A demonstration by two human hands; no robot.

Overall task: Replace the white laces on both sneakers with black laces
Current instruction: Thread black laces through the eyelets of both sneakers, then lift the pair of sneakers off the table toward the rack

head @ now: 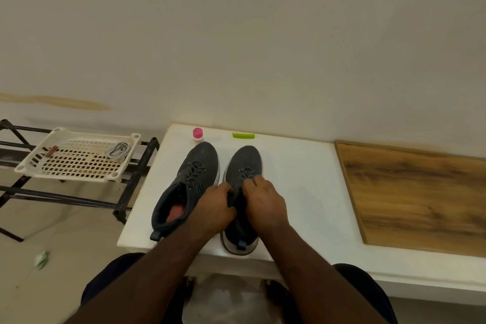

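Two bare forearms reach forward from the bottom of the view and meet over the right sneaker (pixel 243 166), which stands on the white bench (pixel 302 179) with its heel at the near edge and its toe pointing at the wall. The left hand (pixel 214 205) curls its fingers (pixel 226 188) round the dark tongue and collar of that shoe, and the right hand (pixel 264 201) has its fingers (pixel 256 180) bent down onto the black laces (pixel 247 172) near the top eyelets; whether they pinch a lace end is hidden by the knuckles. Just beside it, to the left, the left sneaker (pixel 189 184) stands untouched, already threaded with black laces (pixel 196 169), its reddish insole showing. Beyond the toes, near the wall, stand a small pink-capped bottle (pixel 197 134) and a green clip (pixel 243 136). Well to the left, on a dark metal rack (pixel 131 179), a cream slotted tray (pixel 79 166) holds the coiled white laces (pixel 118 151). To the right lies a wooden board (pixel 420 197).
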